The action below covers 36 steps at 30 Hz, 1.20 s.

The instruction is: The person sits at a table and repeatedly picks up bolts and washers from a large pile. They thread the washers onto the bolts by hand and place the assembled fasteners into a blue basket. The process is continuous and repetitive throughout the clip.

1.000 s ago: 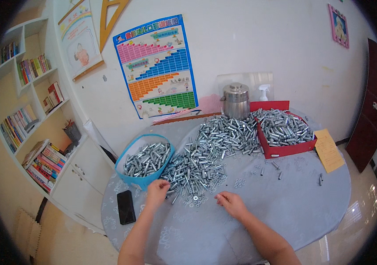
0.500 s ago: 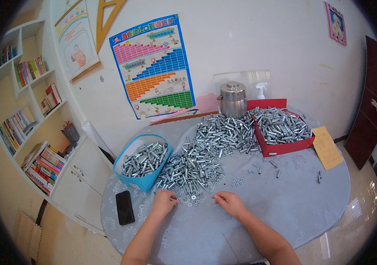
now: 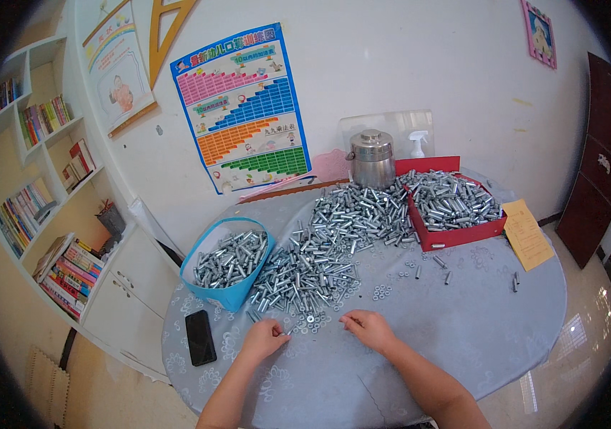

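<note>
My left hand is closed just above the cloth, its fingertips pinching a short silvery metal bolt. Across from it, my right hand is closed too, thumb against fingers; whatever may be in that pinch is too small to make out. Between the hands lie loose washers at the front of a big heap of metal bolts. A blue bin filled with similar bolts stands beyond my left hand. More of them fill a red box at the back right.
A black phone lies left of my left forearm. Behind the heap stand a steel pot and a white spray bottle. A yellow paper rests by the red box. Several stray bolts and a small washer cluster dot the grey tablecloth.
The view has shifted slightly. My left hand has turned a little, with its fingertips lower and the bolt showing at them. My right hand stays pinched in nearly the same place.
</note>
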Motion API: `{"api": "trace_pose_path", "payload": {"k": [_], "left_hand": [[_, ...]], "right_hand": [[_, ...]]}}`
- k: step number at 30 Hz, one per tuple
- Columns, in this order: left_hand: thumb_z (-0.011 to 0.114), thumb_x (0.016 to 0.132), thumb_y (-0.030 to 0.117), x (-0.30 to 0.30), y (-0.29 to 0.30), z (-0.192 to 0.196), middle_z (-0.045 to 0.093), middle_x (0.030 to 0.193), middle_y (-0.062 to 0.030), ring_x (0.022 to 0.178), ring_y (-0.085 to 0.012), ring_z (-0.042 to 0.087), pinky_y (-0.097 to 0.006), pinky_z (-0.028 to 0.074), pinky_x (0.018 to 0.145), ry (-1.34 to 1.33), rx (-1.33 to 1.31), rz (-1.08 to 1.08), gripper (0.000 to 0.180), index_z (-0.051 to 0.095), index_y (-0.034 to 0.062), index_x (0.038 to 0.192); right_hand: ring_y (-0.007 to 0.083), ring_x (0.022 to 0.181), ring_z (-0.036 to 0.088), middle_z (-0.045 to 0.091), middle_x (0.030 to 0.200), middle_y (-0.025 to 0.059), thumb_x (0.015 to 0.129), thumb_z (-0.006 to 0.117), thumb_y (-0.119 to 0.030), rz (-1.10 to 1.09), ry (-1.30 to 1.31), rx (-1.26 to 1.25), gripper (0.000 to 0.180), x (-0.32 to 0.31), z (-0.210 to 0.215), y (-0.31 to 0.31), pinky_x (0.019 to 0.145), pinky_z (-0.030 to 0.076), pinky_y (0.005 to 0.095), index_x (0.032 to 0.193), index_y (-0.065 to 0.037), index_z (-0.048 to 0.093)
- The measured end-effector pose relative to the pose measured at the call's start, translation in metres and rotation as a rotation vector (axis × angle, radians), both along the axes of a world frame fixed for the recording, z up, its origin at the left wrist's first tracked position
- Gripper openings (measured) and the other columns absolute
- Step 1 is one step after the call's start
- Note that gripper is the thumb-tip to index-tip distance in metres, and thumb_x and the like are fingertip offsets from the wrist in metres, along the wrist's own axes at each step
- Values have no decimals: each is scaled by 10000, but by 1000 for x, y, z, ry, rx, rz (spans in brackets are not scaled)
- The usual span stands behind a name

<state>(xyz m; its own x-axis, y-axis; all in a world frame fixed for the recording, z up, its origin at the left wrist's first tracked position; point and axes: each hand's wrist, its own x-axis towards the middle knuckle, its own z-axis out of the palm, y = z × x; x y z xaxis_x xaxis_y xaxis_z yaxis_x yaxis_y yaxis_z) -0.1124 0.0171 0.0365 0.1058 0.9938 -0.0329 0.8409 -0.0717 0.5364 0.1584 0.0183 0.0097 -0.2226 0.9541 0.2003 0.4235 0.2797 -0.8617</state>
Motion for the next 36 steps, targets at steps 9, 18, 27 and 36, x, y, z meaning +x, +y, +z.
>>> {"api": "trace_pose_path", "payload": {"k": [9, 18, 27, 36], "left_hand": [[745, 625, 180, -1, -4, -5, 575, 653, -49, 599, -127, 536, -275, 445, 546, -154, -56, 6, 278, 557, 20, 752], [711, 674, 41, 21, -10, -6, 589, 711, -30, 577, -61, 513, -211, 458, 492, -706, -58, 140, 261, 566, 7, 888], [691, 695, 16, 92, -13, -18, 614, 774, -30, 598, -52, 521, -204, 465, 512, -962, -28, -10, 335, 543, 1, 995], [683, 697, 4, 100, -26, -21, 650, 837, -76, 660, -89, 568, -209, 468, 601, -687, 105, -62, 409, 513, -18, 1068]], "right_hand": [[265, 707, 608, 633, 787, 102, 832, 546, -273, -3, -2, 4, 239, -1, 3, -1, 625, 470, 346, 902, -57, 620], [243, 677, 610, 636, 788, 97, 838, 548, -263, 55, 20, 29, 243, -5, -5, -1, 612, 474, 325, 920, -46, 619], [122, 664, 591, 636, 783, 77, 863, 535, -243, 154, 351, -194, 274, -20, -17, -3, 607, 468, 264, 981, -2, 590], [109, 685, 569, 627, 770, 58, 819, 604, -181, 60, 292, -77, 205, -12, -17, 4, 626, 457, 255, 921, -4, 596]]}}
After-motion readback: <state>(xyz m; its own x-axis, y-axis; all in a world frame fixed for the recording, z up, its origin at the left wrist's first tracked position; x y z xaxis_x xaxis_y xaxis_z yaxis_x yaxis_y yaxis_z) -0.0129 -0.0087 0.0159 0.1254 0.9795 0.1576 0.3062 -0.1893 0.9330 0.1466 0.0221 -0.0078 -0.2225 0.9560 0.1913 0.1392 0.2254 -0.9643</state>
